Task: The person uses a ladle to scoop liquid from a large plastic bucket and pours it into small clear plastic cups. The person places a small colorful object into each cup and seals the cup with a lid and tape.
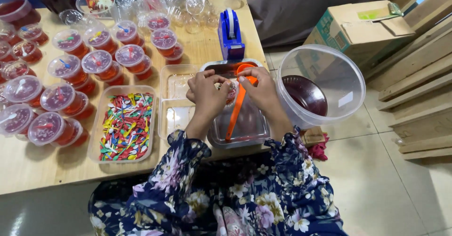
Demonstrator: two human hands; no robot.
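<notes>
At the far left of the wooden table [28, 170] we see rows of sealed jelly cups [59, 97], each filled with red jelly and carrying a small coloured spoon under its lid. Just right of them lies a clear rectangular tray of small plastic spoons [126, 125] in red, yellow, green and blue. Next to it sits an empty clear tray with two compartments [175, 102]. Far behind these stand empty clear cups [188, 8], stacked and loose.

Our left hand [206, 95] comes next, its fingers curled, pinching the rim of a small jelly cup [231, 91] that we hold over a metal tray [245, 128]. Our right hand [261, 92] meets it from the other side, thumb and fingertips pinching the same cup, so the cup sits between both hands and is mostly hidden by them. An orange ladle [238, 106] rests in the metal tray, its handle running toward us under the hands. Beyond the tray stands a blue tape dispenser [230, 33].

Right of the table, on the floor, a large clear plastic tub [329, 66] holds dark red liquid. Farther right are a cardboard box [358, 29] and stacked wooden planks [419, 99].
</notes>
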